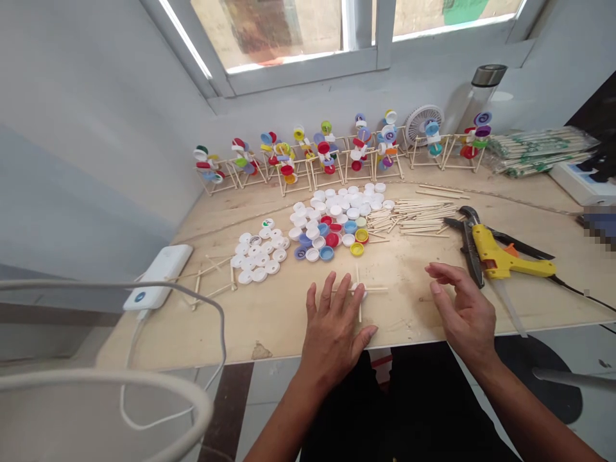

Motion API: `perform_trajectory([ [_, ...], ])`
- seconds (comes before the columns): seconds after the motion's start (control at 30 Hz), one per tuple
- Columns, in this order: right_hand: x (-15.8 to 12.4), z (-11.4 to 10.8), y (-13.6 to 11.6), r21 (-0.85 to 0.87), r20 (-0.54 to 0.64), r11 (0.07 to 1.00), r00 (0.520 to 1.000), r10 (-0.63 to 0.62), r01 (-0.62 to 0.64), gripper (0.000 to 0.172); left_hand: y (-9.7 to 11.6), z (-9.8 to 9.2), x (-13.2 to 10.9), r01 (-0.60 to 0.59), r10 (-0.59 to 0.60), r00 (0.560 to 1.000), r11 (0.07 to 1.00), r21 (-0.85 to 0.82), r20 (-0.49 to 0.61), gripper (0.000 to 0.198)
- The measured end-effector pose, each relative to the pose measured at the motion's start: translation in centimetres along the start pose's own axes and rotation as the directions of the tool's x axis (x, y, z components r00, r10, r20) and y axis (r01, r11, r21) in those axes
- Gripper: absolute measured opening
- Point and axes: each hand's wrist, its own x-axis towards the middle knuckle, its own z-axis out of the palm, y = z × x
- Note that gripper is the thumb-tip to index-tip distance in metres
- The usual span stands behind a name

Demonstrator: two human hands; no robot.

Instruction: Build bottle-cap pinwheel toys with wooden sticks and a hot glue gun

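My left hand (333,321) lies palm down with its fingers spread, the index fingertip over a white bottle cap with thin wooden sticks (376,289) crossing at it. Most of that cap is hidden under the finger. To the right, my right hand (466,313) hovers above the table, fingers curved and thumb apart, holding nothing. A yellow glue gun (503,253) rests just beyond it. Loose white caps (260,253) are spread left of my left hand, and white and coloured caps (332,239) lie beyond it. A pile of wooden sticks (423,215) sits to their right.
Several stick frames with coloured cap wheels (287,168) line the back. A small fan (423,122), a bottle (481,93) and bagged sticks (543,146) stand at the back right. A white power bank (161,276) with a cable and a stick frame (197,289) are at left.
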Motion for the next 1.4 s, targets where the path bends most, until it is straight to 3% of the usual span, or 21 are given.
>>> perform_trajectory([
  [0.67,-0.4,0.3,0.7,0.012,0.008,0.999,0.999,0.042,-0.042,0.019,0.0,-0.1,0.1,-0.007,0.007,1.0,1.0,0.008,-0.018,0.053],
  [0.87,0.4,0.9,0.4,0.025,-0.023,0.996,0.996,0.082,-0.081,0.03,0.1,-0.1,0.0,-0.018,0.019,0.999,1.0,0.026,-0.035,0.053],
  [0.93,0.7,1.2,-1.4,0.139,0.053,0.985,0.994,0.095,-0.101,0.035,0.1,0.0,0.0,-0.018,0.019,0.999,0.999,0.038,-0.036,0.053],
  [0.97,0.6,1.3,-2.6,0.226,0.157,0.967,0.984,0.083,-0.117,0.037,0.1,0.1,0.0,-0.018,0.02,0.999,0.999,0.043,-0.034,0.053],
  [1.0,0.4,1.4,-4.0,0.326,0.319,0.932,0.946,0.047,-0.156,0.036,0.1,0.3,0.0,-0.021,0.023,0.999,0.999,0.048,-0.039,0.054],
  [1.03,0.0,1.4,-5.4,0.427,0.514,0.878,0.857,-0.038,-0.217,0.034,0.0,0.4,-0.1,-0.022,0.025,0.999,0.999,0.049,-0.043,0.054],
  [1.07,-0.6,1.4,-6.7,0.499,0.684,0.817,0.711,-0.165,-0.29,0.034,0.0,0.5,-0.1,-0.024,0.026,0.999,0.999,0.047,-0.046,0.054],
  [1.13,-1.9,1.2,-8.3,0.499,0.85,0.777,0.393,-0.351,-0.383,0.038,0.0,0.6,-0.1,-0.025,0.027,0.998,0.999,0.037,-0.051,0.054],
  [1.17,-2.6,1.1,-8.5,0.496,0.863,0.782,0.314,-0.395,-0.378,0.04,0.0,0.6,-0.1,-0.025,0.027,0.998,0.999,0.031,-0.056,0.054],
  [1.2,-3.2,0.9,-8.4,0.474,0.876,0.802,0.291,-0.385,-0.364,0.041,-0.1,0.5,-0.1,-0.026,0.028,0.998,0.999,0.027,-0.059,0.054],
  [1.23,-3.7,0.6,-8.0,0.437,0.888,0.831,0.312,-0.338,-0.344,0.041,-0.1,0.4,-0.2,-0.029,0.03,0.997,0.999,0.022,-0.065,0.054],
  [1.33,-3.9,-0.9,-5.9,0.287,0.865,0.906,0.49,-0.107,-0.309,0.036,-0.3,0.0,-0.3,-0.019,0.018,0.996,1.0,-0.016,-0.092,0.053],
  [1.4,-3.3,-2.4,-4.7,0.207,0.813,0.923,0.582,0.022,-0.323,0.035,-0.6,-0.1,-0.3,0.016,-0.024,0.994,0.997,-0.076,-0.103,0.051],
])
